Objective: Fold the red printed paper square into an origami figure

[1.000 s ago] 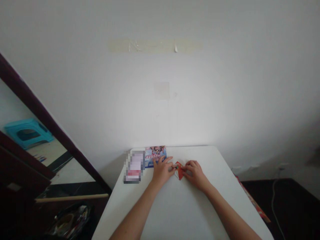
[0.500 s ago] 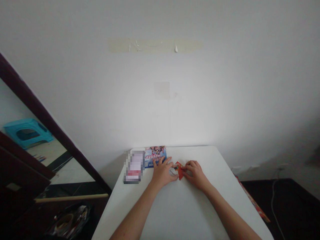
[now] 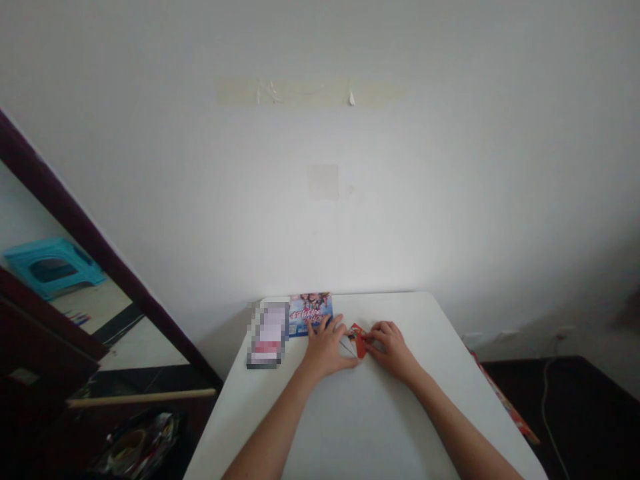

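Red paper in pinching right hand — left hand splayed — dark container of clutter

The near end of the white table escapes my view. On it, I can't read the pixelated slab; the left hand hides a corner of the booklet, the right hand an edge of the small red paper. Left of the table, clutter blurs.

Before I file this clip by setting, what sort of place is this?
Probably a room in a home: a round-cornered white table stands at a white wall, and a bright blue plastic stool shows at left.
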`<state>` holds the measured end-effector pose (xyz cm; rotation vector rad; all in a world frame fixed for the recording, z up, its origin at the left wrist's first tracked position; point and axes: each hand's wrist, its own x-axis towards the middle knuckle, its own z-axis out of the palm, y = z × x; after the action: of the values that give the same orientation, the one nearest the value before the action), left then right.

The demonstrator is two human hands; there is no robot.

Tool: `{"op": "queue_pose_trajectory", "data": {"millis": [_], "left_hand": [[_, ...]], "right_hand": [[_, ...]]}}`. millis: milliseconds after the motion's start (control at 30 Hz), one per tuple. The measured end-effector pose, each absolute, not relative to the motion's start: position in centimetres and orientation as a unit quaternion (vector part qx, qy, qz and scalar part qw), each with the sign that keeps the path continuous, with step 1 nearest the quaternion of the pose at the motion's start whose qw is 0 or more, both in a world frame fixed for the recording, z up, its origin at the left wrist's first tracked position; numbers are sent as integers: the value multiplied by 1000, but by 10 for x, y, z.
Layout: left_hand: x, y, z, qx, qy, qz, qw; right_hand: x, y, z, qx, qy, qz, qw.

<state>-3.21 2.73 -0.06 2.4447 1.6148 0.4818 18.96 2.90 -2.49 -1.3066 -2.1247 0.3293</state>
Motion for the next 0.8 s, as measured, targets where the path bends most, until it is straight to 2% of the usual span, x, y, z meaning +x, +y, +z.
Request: {"op": "queue_pose_trajectory", "data": {"millis": [367, 800], "left_hand": [[-33, 33, 1, 810, 543, 185, 124], [-27, 32, 1, 794, 558, 221, 97]], "right_hand": [[190, 29, -25, -493, -803, 127, 310], [190, 30, -24, -496, -802, 121, 308]]}}
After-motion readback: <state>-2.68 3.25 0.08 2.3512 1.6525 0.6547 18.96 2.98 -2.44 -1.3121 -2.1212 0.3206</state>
